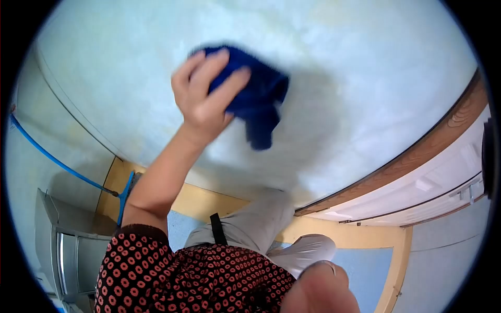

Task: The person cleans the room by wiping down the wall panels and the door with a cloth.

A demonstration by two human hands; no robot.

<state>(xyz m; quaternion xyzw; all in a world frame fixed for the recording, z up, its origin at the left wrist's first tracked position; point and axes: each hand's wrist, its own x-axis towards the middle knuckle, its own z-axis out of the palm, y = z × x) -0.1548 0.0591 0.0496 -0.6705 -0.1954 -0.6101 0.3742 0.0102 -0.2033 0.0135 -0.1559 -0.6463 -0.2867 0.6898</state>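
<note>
My left hand is raised against the pale blue-white wall, its fingers spread over a dark blue cloth. It presses the cloth to the wall, and one loose end of the cloth hangs down to the right. The thumb side of the hand is partly hidden behind the cloth. Low in the view, close to the camera, is my right hand. It is blurred and cut off by the bottom edge, so its fingers cannot be made out clearly.
A brown wooden door frame borders a white door on the right. On the left, a blue-handled squeegee or broom leans by a grey metal cabinet. The floor is blue with a yellow border.
</note>
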